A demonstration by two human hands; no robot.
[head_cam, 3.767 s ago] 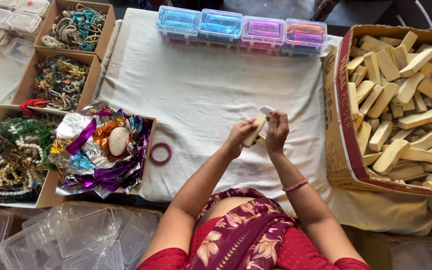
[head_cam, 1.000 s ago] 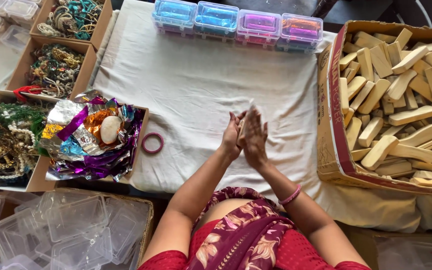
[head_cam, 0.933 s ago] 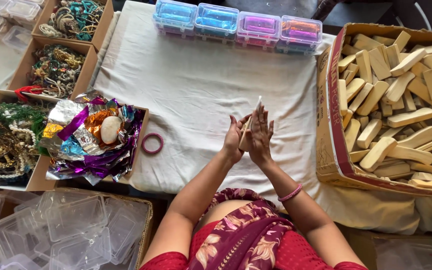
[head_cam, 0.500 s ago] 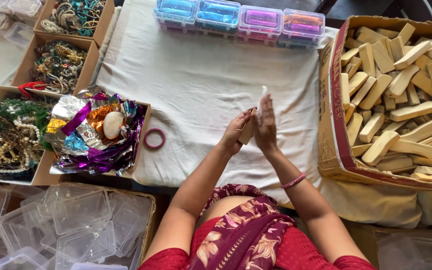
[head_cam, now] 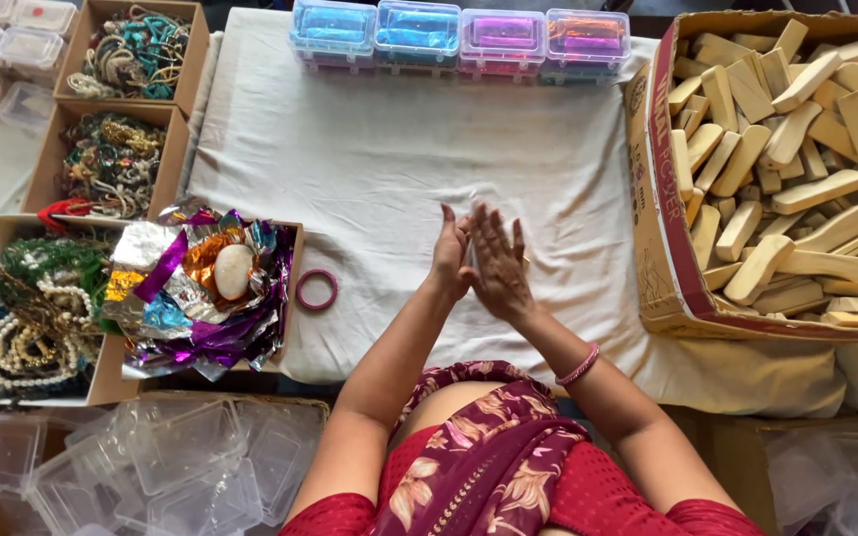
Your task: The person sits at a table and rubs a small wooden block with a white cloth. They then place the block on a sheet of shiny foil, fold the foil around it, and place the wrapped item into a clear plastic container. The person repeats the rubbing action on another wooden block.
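Between the palms, near centre of the white cloth (head_cam: 369, 179), sits whatever the hands are working: only a thin pale sliver shows at the 3 o'clock edge of the right hand (head_cam: 500, 266), so can't tell what it is or how much of it is there. Left hand (head_cam: 451, 256) is pressed flat against the right, fingers straight, pointing to 12 o'clock; neither is clenched, both palms clamp on the hidden piece.

Risks, as a judgement:
- Piece is held by palm pressure only, no finger wrap. If pressure eases or palms slide unevenly, it prob. slips out toward 6 o'clock onto the cloth or into the lap.
- If it's thin, squeezing too hard w/ palms offset could bend or snap it.
- Cloth is wrinkled under the hands, so a dropped small piece may hide in a fold.

Outward: pink ring (head_cam: 317, 290) lies on the cloth at 9 o'clock of the hands, near but apart; a sweeping left elbow could knock it off the surface edge. Further at 9 o'clock, box of foil scraps (head_cam: 201, 298) w/ a pale oval on top; loose foil could catch a sleeve. At 3 o'clock, cardboard box of wooden blocks (head_cam: 796, 179), piled high, so a bump to its wall could spill some. At 12 o'clock, row of coloured plastic cases (head_cam: 459, 38), well apart, low risk. Bead boxes (head_cam: 42, 308) at far 9 o'clock, out of reach of trouble.
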